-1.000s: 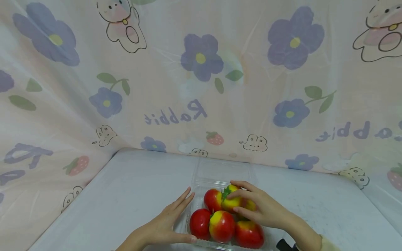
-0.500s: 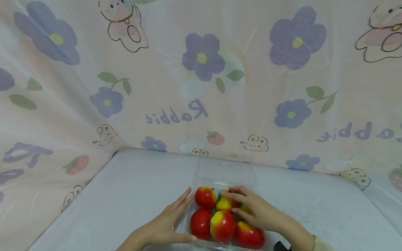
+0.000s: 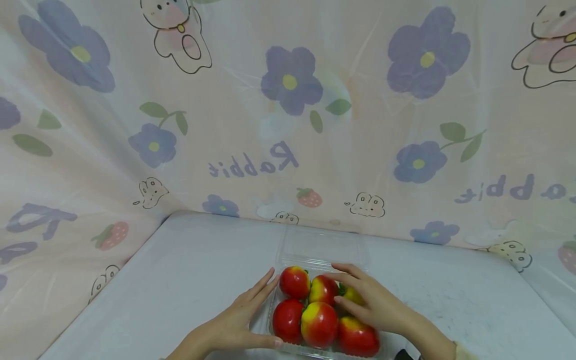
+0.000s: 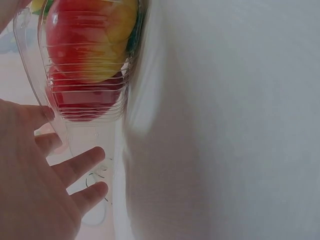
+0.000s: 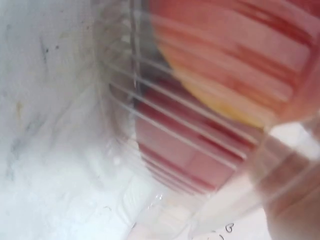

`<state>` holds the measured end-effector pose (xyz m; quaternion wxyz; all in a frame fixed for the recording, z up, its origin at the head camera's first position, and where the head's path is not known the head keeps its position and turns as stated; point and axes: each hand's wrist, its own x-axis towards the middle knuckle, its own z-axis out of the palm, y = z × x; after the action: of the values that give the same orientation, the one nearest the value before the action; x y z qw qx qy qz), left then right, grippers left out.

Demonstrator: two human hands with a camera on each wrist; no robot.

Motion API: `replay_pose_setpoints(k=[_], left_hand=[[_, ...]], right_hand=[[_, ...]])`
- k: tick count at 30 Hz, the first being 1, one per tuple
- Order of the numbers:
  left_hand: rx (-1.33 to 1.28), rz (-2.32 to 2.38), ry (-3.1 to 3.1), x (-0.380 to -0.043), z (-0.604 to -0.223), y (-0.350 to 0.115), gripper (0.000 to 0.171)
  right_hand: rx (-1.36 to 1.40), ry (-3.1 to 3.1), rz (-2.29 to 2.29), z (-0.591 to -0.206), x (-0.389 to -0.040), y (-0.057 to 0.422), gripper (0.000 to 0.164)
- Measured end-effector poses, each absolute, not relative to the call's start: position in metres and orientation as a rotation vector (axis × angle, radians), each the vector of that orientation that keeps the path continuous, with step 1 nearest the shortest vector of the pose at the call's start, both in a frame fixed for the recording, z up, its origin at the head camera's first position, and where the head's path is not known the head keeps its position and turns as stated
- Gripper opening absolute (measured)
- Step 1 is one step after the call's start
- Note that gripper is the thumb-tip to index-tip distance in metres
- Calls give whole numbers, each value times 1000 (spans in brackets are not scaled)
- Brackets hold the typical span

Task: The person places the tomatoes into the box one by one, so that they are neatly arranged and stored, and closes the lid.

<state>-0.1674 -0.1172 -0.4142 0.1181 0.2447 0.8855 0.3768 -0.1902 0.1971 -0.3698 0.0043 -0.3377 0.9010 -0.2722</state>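
Several glossy red-and-yellow fruits with green leafy tops fill a clear plastic clamshell box. Three lie along the front: a red fruit, a yellow-topped fruit and another red fruit. Behind them are a back-left fruit, a back-middle fruit and a partly covered yellowish fruit. My left hand spreads along the box's left side, thumb at the front corner. My right hand reaches over the back right, its fingertips and thumb right at the back-middle fruit.
The box's clear lid lies folded back on the white table. A black object shows below my right forearm. A curtain printed with flowers and rabbits hangs behind the table.
The back-left fruit has shifted left. The back-middle fruit has come down and turned, its red side now showing. My right hand has eased back slightly; my left hand stays in place.
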Motion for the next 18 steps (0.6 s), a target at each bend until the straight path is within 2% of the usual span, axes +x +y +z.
replay_pose_setpoints(k=[18], left_hand=[[714, 1099, 2586, -167, -414, -117, 100]], right_hand=[[-978, 3086, -1060, -376, -192, 223, 37]])
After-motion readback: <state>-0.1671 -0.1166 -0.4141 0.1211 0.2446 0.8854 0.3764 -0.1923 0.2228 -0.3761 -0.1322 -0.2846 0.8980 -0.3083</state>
